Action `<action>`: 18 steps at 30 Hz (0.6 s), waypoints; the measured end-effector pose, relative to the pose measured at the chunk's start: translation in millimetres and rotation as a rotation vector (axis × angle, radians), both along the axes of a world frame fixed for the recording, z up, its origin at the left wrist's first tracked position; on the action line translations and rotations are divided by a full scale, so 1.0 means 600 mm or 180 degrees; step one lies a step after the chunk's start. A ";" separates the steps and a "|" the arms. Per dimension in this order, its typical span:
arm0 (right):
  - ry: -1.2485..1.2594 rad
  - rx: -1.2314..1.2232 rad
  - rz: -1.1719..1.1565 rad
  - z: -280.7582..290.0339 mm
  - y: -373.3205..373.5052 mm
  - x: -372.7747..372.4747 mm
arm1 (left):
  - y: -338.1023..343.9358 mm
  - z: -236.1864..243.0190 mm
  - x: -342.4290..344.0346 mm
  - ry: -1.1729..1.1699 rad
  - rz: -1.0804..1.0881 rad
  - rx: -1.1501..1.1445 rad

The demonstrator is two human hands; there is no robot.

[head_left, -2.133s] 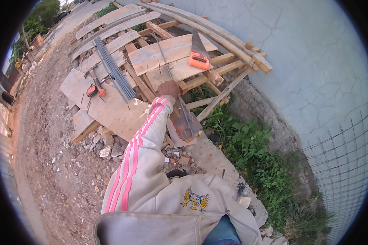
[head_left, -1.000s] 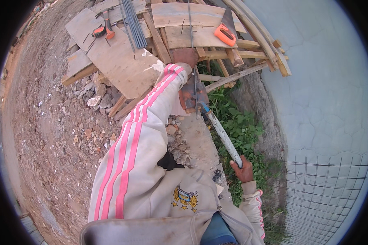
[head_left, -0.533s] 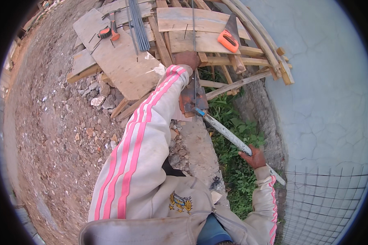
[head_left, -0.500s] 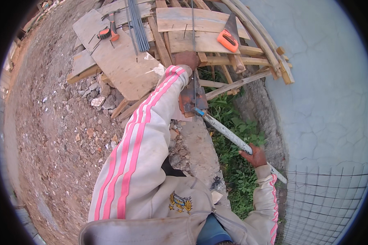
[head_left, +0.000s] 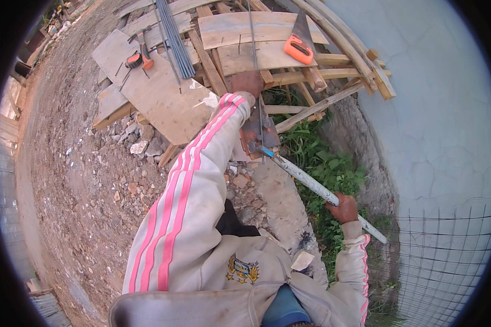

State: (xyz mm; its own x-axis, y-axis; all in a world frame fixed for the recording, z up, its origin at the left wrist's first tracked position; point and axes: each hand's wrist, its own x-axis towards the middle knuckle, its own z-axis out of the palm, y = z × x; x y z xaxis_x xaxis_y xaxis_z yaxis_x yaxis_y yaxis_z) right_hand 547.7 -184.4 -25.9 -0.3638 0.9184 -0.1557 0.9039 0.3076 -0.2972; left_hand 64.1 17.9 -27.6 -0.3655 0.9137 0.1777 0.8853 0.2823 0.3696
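My left hand (head_left: pixel 247 83) is closed around a thin steel rod (head_left: pixel 251 38) that runs from the top of the picture back toward me. Near its close end, the rod crosses a rusty brown plate (head_left: pixel 251 132). My right hand (head_left: pixel 342 208) grips a long white-painted pipe (head_left: pixel 306 180) with a blue end. That blue end touches or overlaps the rod over the plate; exactly how they meet I cannot tell. The pipe slants down to the right, past my right hand. My left sleeve hides part of the boards below the left hand.
Boards (head_left: pixel 158 98) hold a hammer (head_left: pixel 144 50), a tape measure (head_left: pixel 133 60) and a bundle of rods (head_left: pixel 175 46). An orange-handled saw (head_left: pixel 299 49) lies to the right. Plants (head_left: pixel 333 169) grow beside the concrete strip; wire mesh (head_left: pixel 447 250) stands against the pale wall (head_left: pixel 436 109).
The whole view has shifted slightly, with more ground at the left edge. Both hands keep their holds, and the pipe stays at nearly the same slant across the rod.
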 end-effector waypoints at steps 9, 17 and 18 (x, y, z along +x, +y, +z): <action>-0.0300 0.0150 -0.0292 0.033 -0.035 -0.027 | 0.001 0.010 -0.005 -0.0050 -0.0058 -0.0185; -0.0276 -0.0034 -0.1215 0.044 -0.196 -0.120 | 0.009 -0.001 -0.024 -0.0065 -0.0505 0.0065; -0.0096 -0.0161 -0.1474 0.036 -0.229 -0.141 | 0.011 0.002 -0.027 -0.0052 -0.0571 -0.0012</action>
